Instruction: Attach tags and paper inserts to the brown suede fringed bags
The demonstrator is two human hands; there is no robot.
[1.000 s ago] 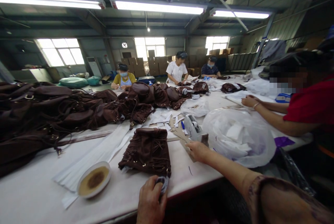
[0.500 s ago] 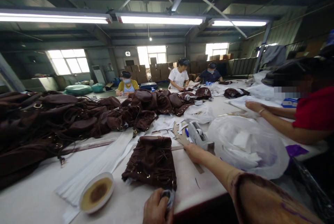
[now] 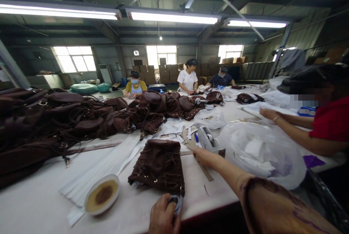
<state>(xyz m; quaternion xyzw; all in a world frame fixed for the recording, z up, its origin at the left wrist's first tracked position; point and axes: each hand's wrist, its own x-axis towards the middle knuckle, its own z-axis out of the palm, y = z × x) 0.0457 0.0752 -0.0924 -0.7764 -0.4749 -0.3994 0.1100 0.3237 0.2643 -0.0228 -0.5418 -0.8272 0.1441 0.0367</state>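
Observation:
A dark brown fringed bag [image 3: 160, 165] with gold-coloured metal fittings lies on the white table in front of me. My left hand [image 3: 165, 214] is at its near edge, fingers closed round a small dark piece wrapped in clear plastic [image 3: 177, 205]. Reaching forward to the right of the bag, my right hand [image 3: 204, 157] has its fingers together over grey-brown card strips [image 3: 205, 171]. What those fingers grip, if anything, is hidden. Just beyond that hand stands a grey tape dispenser [image 3: 207, 139], with a blue pen [image 3: 196, 137] beside it.
A big heap of brown bags [image 3: 89, 117] covers the left and far middle. Near left sits a bowl with yellowish contents [image 3: 102, 194] by long white paper strips [image 3: 100, 170]. A clear plastic sack [image 3: 261, 150] fills the right. Co-workers sit opposite; one in red [image 3: 331, 125] is close right.
The view has shifted slightly, so the scene sits a little differently in the frame. My right hand stays at the card strips, and my left hand still holds the plastic-wrapped piece.

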